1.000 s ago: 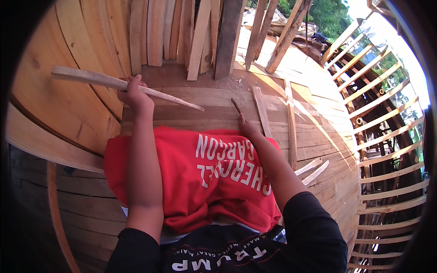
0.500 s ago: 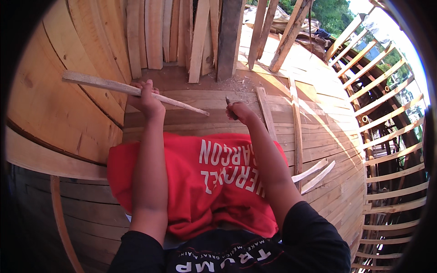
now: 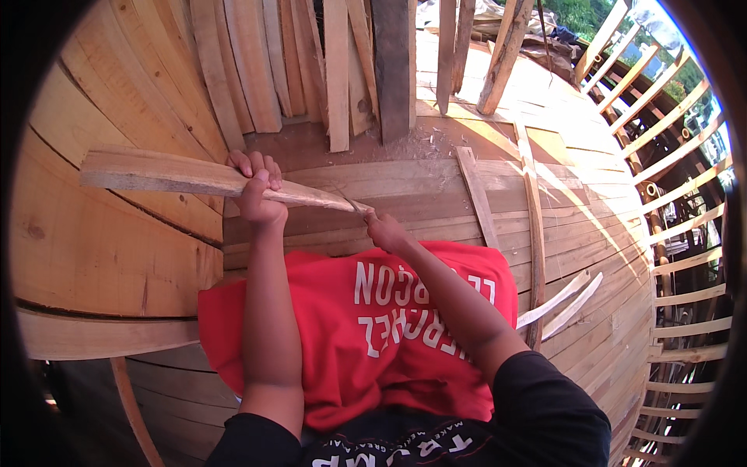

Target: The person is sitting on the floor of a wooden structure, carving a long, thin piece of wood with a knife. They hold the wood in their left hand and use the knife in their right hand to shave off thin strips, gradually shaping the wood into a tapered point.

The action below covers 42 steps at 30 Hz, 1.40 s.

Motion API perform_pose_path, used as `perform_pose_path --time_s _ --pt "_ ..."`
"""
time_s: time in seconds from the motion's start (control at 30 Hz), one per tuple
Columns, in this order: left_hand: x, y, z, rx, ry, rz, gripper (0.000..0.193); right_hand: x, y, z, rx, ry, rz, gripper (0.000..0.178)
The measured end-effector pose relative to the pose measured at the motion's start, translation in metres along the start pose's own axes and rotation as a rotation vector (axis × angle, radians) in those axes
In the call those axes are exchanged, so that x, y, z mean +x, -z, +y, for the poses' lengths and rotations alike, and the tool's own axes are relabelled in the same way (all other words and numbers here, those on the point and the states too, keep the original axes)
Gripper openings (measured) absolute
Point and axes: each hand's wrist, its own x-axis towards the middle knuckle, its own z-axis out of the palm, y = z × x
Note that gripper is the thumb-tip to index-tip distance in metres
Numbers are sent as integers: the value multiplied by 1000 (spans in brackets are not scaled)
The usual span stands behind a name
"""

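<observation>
My left hand (image 3: 258, 183) is wrapped round the middle of a pale wooden strip (image 3: 163, 173), which is wide at its left end and tapers to the right. In my right hand (image 3: 387, 230) is a slim knife (image 3: 352, 202), mostly hidden by the fingers. Its thin dark blade lies against the strip's narrow tip. Beneath both forearms, a red cloth with white lettering (image 3: 331, 292) covers my lap.
Plank walls (image 3: 93, 241) curve up on the left. Upright boards (image 3: 338, 78) and a dark post (image 3: 395, 70) stand ahead. Battens (image 3: 529, 210) cross the plank floor (image 3: 576, 272). Two pale curved wood pieces (image 3: 572, 305) lie at right, near a row of ribs (image 3: 689, 261).
The strip has rolled so its broad face shows. My right hand has moved left and toward me, bringing the knife from apart to touching the tip. The view has shifted slightly.
</observation>
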Motion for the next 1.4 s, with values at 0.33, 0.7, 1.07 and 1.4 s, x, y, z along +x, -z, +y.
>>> perform_pose_path --time_s 0.33,0.7,1.07,1.4 --pt "-1 -8 0 64 9 -63 23 5 -19 7 -523 564 416 20" --pt "-13 -42 -3 97 -5 -125 29 -33 0 -31 -354 329 231 36" --pt "-10 -31 0 163 -148 -32 25 -24 14 -46 -202 133 134 52" --pt "-15 -19 -25 113 -91 -13 30 -15 -3 -48 -145 224 203 49"
